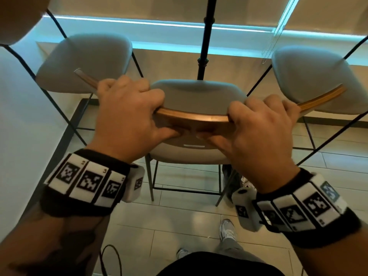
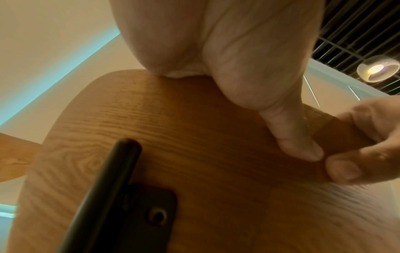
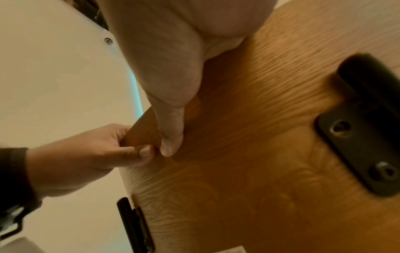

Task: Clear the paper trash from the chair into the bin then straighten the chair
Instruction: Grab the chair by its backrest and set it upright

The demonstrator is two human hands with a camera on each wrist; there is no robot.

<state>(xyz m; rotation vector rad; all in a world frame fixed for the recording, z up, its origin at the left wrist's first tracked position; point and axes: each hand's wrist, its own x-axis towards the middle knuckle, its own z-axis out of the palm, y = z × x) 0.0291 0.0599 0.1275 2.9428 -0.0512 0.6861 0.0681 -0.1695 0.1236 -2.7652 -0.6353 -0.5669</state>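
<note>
Both my grips, left hand [image 1: 127, 114] and right hand [image 1: 258, 126], clamp the backrest [image 1: 191, 117], thumbs behind it; I should push evenly, keeping the chair [image 1: 197, 94] square between its neighbours.

Two grey padded chairs [image 1: 83, 62] [image 1: 316, 78] stand upper left and upper right; a pale tiled floor [image 1: 179, 222] below; cyan light strip [image 1: 129, 21] across the top.

wristbands [image 1: 83, 182]: black, white tag blocks | trousers [image 1: 229, 250]: grey | shoes [image 1: 227, 229]: silver-grey
</note>
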